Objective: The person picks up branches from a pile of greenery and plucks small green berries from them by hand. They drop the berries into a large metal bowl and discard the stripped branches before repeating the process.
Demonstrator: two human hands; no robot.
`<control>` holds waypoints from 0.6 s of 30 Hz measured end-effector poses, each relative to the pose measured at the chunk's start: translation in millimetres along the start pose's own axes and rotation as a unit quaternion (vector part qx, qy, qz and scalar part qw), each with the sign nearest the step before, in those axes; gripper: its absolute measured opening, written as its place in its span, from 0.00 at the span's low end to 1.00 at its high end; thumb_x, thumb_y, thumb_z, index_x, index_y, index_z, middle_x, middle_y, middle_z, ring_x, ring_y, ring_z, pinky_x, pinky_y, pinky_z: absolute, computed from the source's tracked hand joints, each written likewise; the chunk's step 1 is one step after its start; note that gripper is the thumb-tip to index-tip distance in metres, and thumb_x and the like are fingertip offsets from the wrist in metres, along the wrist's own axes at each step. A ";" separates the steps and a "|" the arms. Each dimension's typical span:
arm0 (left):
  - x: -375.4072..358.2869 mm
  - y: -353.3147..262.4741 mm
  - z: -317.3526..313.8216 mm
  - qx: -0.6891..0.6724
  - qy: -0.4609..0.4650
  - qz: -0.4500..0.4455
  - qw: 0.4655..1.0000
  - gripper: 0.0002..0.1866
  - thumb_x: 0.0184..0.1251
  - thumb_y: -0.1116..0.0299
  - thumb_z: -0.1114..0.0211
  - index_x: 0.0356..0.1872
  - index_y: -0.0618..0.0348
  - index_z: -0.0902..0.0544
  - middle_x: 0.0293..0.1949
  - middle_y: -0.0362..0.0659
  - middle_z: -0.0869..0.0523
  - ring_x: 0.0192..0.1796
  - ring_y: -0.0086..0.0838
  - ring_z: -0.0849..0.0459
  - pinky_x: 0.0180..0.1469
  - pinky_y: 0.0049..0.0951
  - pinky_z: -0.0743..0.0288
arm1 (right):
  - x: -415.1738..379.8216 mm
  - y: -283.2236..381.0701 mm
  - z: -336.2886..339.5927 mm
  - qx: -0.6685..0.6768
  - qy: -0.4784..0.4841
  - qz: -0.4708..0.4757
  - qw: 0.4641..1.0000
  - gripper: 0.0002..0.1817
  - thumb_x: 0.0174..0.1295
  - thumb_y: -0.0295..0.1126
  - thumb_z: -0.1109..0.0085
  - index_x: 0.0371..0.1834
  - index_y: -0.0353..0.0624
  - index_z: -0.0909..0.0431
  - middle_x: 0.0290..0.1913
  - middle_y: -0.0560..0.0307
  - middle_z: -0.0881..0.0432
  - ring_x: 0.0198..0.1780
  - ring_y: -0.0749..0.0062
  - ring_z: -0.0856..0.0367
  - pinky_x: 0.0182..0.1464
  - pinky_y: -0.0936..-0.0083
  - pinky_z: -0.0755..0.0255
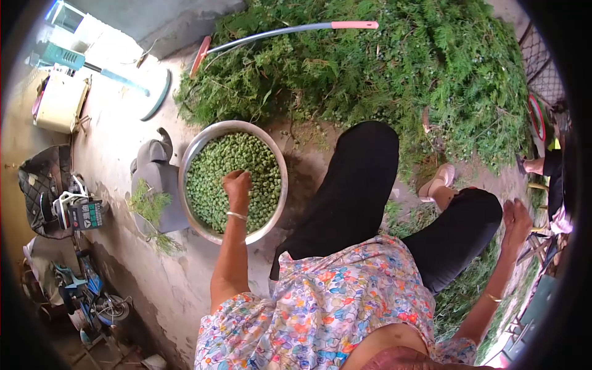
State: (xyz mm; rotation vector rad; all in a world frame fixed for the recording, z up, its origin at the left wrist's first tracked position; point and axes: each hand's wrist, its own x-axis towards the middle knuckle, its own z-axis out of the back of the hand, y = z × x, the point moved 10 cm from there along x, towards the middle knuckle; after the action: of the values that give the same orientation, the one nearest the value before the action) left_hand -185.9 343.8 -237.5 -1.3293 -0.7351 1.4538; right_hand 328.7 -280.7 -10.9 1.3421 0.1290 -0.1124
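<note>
A round metal basin (283, 200) full of small green berries (209, 166) rests on the floor at the left. Directly over the berries is my left hand (237, 185), its fingers curled together; whatever they may hold is hidden. A bracelet circles that wrist. Out to the far right, beyond my knee, my right hand (517, 219) is raised with its fingers bent and bunched; its contents are too small to make out.
Cut green branches (370, 74) form a large pile ahead, with a pink-ended curved rod (283, 29) on top. A grey object (157, 185) with a sprig stands left of the basin. Farther left are a toy bike (92, 283) and a fan (117, 80). Another person's foot (534, 165) shows at right.
</note>
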 end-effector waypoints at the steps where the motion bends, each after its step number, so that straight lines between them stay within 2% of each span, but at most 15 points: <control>1: -5.0 -7.6 -18.6 0.027 0.012 -0.009 1.000 0.13 0.53 0.75 0.36 0.38 0.76 0.20 0.23 0.46 0.18 0.19 0.25 0.21 0.20 0.21 0.27 | -1.6 23.6 -30.3 -0.021 0.004 0.035 0.999 0.20 0.63 0.39 0.44 0.50 0.35 0.27 0.42 0.50 0.19 0.42 0.68 0.19 0.44 0.77 0.27; 2: -4.1 -7.0 -37.9 0.038 0.027 -0.024 0.999 0.13 0.53 0.75 0.36 0.38 0.76 0.20 0.23 0.46 0.18 0.19 0.25 0.21 0.21 0.21 0.27 | -0.9 33.3 -57.4 -0.025 0.007 0.034 0.999 0.20 0.63 0.39 0.44 0.50 0.35 0.27 0.42 0.50 0.19 0.42 0.68 0.19 0.44 0.77 0.27; 3: -2.6 -5.8 -56.6 0.048 0.042 -0.039 0.997 0.13 0.53 0.74 0.36 0.37 0.76 0.19 0.23 0.45 0.18 0.20 0.25 0.21 0.21 0.21 0.27 | -0.8 45.6 -92.8 -0.032 0.055 0.057 0.996 0.19 0.63 0.38 0.44 0.50 0.35 0.27 0.41 0.50 0.19 0.42 0.69 0.19 0.44 0.77 0.27; 4: 2.3 -1.3 -72.4 0.082 0.033 -0.072 0.994 0.13 0.49 0.72 0.35 0.34 0.72 0.17 0.21 0.45 0.18 0.19 0.25 0.22 0.24 0.26 0.27 | -1.6 55.3 -126.5 -0.038 0.102 0.079 0.991 0.18 0.63 0.37 0.44 0.49 0.34 0.26 0.39 0.51 0.18 0.41 0.70 0.19 0.45 0.77 0.27; 5: 8.4 -0.4 -91.5 0.177 0.051 -0.105 0.977 0.15 0.46 0.69 0.33 0.34 0.71 0.17 0.23 0.50 0.16 0.24 0.32 0.18 0.31 0.32 0.25 | 0.1 57.2 -148.9 -0.039 0.105 0.078 0.991 0.18 0.63 0.37 0.44 0.49 0.34 0.26 0.39 0.51 0.18 0.41 0.70 0.19 0.45 0.77 0.27; 6: 15.5 7.1 -108.4 0.197 0.056 -0.132 0.970 0.16 0.45 0.67 0.33 0.33 0.68 0.17 0.26 0.53 0.16 0.29 0.40 0.16 0.37 0.36 0.25 | -0.1 55.3 -177.0 -0.051 0.148 0.076 0.985 0.18 0.63 0.36 0.45 0.49 0.34 0.26 0.38 0.51 0.18 0.39 0.70 0.20 0.44 0.77 0.28; 7: 7.0 -12.9 -127.7 0.247 0.070 -0.160 0.953 0.15 0.44 0.66 0.33 0.32 0.68 0.17 0.27 0.54 0.16 0.31 0.43 0.16 0.38 0.37 0.25 | -1.1 53.1 -203.5 -0.063 0.189 0.074 0.977 0.17 0.62 0.36 0.45 0.48 0.33 0.26 0.37 0.51 0.18 0.38 0.70 0.20 0.43 0.76 0.28; 8: -1.4 -33.4 -145.4 0.298 0.086 -0.187 0.932 0.15 0.44 0.65 0.33 0.31 0.67 0.17 0.28 0.55 0.16 0.33 0.46 0.17 0.40 0.38 0.25 | -0.3 51.9 -219.9 -0.063 0.190 0.070 0.977 0.17 0.62 0.36 0.45 0.48 0.33 0.26 0.37 0.51 0.18 0.38 0.70 0.20 0.43 0.76 0.28; 12: 17.8 -36.6 -195.5 0.329 0.122 -0.202 0.914 0.18 0.44 0.64 0.33 0.35 0.68 0.17 0.27 0.54 0.16 0.33 0.42 0.16 0.40 0.36 0.25 | -3.5 55.4 -276.5 -0.095 0.248 0.080 0.961 0.15 0.62 0.32 0.46 0.46 0.32 0.26 0.34 0.51 0.18 0.37 0.70 0.20 0.42 0.76 0.28; 14: 25.8 -49.1 -216.0 0.368 0.135 -0.192 0.900 0.16 0.43 0.63 0.32 0.30 0.67 0.17 0.27 0.57 0.17 0.34 0.49 0.18 0.40 0.41 0.26 | 0.2 49.2 -298.0 -0.152 0.291 0.085 0.941 0.13 0.62 0.29 0.48 0.45 0.32 0.26 0.34 0.52 0.18 0.37 0.72 0.20 0.42 0.77 0.28; 18: 69.5 -55.9 -259.8 0.330 0.126 -0.208 0.912 0.15 0.43 0.64 0.32 0.26 0.68 0.19 0.26 0.58 0.18 0.34 0.51 0.19 0.40 0.42 0.26 | 8.4 32.9 -320.7 -0.163 0.307 0.067 0.935 0.11 0.63 0.27 0.49 0.45 0.32 0.26 0.32 0.53 0.18 0.36 0.74 0.20 0.41 0.77 0.28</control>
State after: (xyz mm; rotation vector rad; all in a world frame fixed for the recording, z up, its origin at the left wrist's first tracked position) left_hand 84.8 379.5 -267.0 -0.7497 -0.2800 1.0212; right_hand 333.0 39.2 -51.6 1.0112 0.5582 0.4349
